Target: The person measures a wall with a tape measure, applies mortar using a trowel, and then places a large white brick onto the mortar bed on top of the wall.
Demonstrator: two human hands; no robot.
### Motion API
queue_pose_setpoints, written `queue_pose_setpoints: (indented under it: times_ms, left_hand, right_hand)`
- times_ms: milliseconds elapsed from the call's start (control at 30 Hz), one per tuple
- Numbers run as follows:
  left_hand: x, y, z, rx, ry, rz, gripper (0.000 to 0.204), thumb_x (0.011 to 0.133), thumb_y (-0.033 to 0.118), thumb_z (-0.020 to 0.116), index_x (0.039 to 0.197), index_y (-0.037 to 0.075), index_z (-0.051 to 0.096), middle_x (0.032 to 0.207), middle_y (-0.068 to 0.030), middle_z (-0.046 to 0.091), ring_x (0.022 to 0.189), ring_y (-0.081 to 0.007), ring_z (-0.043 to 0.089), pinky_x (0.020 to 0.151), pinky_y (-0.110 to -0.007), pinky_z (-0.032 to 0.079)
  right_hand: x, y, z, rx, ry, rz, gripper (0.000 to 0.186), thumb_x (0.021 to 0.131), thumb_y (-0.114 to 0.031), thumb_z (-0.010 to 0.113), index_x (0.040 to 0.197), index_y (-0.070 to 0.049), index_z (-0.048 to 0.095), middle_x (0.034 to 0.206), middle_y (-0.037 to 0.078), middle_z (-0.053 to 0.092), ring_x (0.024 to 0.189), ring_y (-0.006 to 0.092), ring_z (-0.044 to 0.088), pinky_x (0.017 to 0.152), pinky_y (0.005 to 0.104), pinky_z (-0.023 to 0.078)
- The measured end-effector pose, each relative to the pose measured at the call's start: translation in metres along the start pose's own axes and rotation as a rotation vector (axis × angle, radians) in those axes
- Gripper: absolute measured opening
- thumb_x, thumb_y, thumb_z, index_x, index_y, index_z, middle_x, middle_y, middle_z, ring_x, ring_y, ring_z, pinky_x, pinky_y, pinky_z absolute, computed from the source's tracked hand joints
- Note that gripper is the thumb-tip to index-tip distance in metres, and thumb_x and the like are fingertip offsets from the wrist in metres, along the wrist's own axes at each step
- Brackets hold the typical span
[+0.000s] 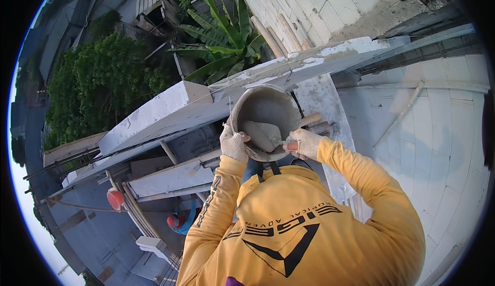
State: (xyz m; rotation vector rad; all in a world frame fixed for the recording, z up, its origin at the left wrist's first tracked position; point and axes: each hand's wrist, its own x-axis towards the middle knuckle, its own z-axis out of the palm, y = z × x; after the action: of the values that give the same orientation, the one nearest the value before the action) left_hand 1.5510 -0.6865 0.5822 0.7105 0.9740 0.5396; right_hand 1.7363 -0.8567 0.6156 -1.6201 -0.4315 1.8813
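A mortar-stained round bucket (268,105) stands tilted just in front of my chest, its mouth turned up toward me. My left hand (234,143), in a pale work glove, is closed on the bucket's left rim. A thin wire-like handle rises beside it. Gloved as well, my right hand (306,144) grips the reddish-brown handle of a trowel (262,135) at the bucket's right rim. The trowel's grey-coated blade lies inside the bucket's mouth. How much mortar is under the blade I cannot tell. Both my sleeves are yellow.
Past the bucket runs a narrow wall top of pale blocks (247,79), with a taut string along it. A block wall (428,131) rises at the right. Scaffold poles and planks (167,180) lie lower left. Far below, a person in a red helmet (172,222) is near a red bucket (115,199).
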Motion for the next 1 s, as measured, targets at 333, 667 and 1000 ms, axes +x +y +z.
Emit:
queue_pose_setpoints:
  times_ms: [333, 667, 1000]
  left_hand:
    - [0.01, -0.011, 0.014, 0.002, 0.006, -0.074, 0.061, 0.059, -0.014, 0.049, 0.117, 0.003, 0.058, 0.094, -0.0063, 0.064, 0.083, -0.0233, 0.063, 0.08, -0.036, 0.056]
    - [-0.023, 0.005, -0.019, 0.001, 0.1, -0.021, 0.066, 0.057, -0.01, 0.05, 0.121, 0.003, 0.057, 0.112, -0.0107, 0.064, 0.103, -0.0314, 0.062, 0.092, -0.043, 0.054]
    - [-0.049, 0.008, -0.059, 0.006, 0.295, 0.052, 0.07, 0.058, -0.012, 0.046, 0.126, 0.004, 0.054, 0.118, -0.0121, 0.061, 0.109, -0.0326, 0.06, 0.097, -0.045, 0.052]
  right_hand:
    - [-0.009, 0.03, -0.045, 0.465, 0.304, -0.325, 0.029, 0.09, -0.03, 0.069, 0.084, -0.006, 0.054, 0.065, 0.001, 0.051, 0.052, 0.0083, 0.047, 0.047, 0.0232, 0.039]
    - [0.06, 0.024, -0.193, 1.174, 0.764, -0.549, 0.024, 0.085, -0.029, 0.069, 0.093, -0.008, 0.06, 0.07, 0.002, 0.056, 0.055, 0.0166, 0.055, 0.05, 0.0324, 0.048]
    - [0.105, -0.005, -0.303, 1.599, 0.854, -0.654, 0.021, 0.092, -0.035, 0.056, 0.101, -0.016, 0.055, 0.072, 0.004, 0.056, 0.064, 0.0242, 0.058, 0.059, 0.0466, 0.051]
